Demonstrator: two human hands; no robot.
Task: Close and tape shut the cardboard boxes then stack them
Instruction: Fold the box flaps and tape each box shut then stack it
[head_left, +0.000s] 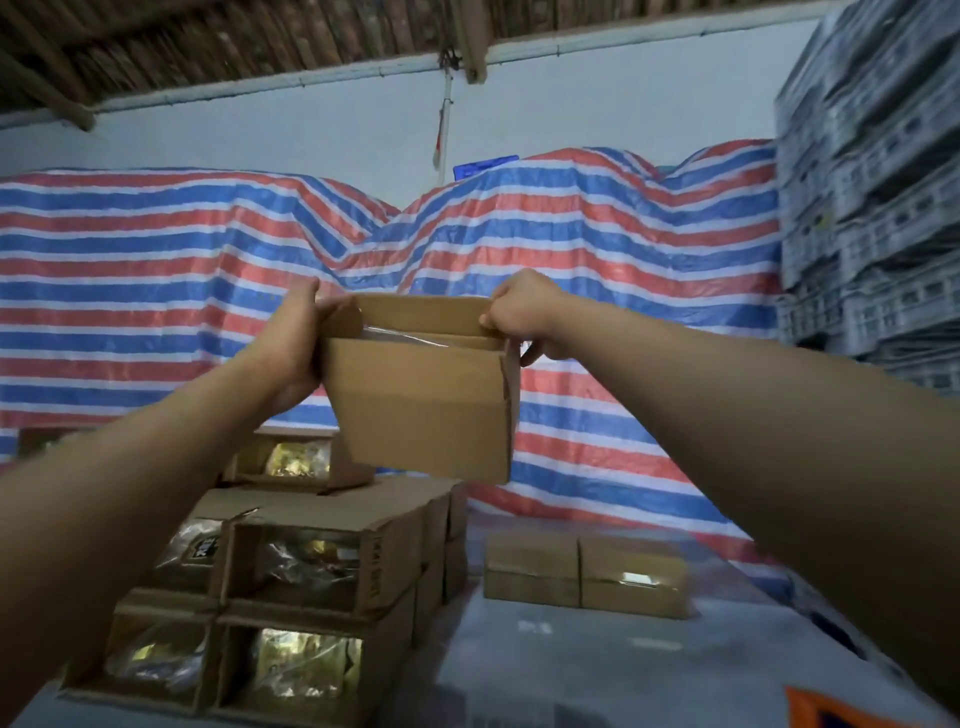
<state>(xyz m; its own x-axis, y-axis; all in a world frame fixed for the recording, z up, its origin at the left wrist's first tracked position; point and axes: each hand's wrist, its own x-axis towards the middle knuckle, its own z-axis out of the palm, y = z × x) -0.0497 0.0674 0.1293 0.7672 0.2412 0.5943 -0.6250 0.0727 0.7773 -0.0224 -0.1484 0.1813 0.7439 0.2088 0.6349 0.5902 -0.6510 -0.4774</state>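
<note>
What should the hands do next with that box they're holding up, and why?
Probably fold the top flaps down flat. The left hand and right hand grip the ends of the raised cardboard box, whose top is still open, with clear plastic wrapping showing inside. No tape is visible on it yet, so it looks like closing comes before taping or stacking.

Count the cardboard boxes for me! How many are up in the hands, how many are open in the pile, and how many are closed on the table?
Box held up by the left hand and right hand: 1 held box
Open boxes in the pile that I can make out: 5
Closed boxes on the table: 2
Total: 8 boxes
</note>
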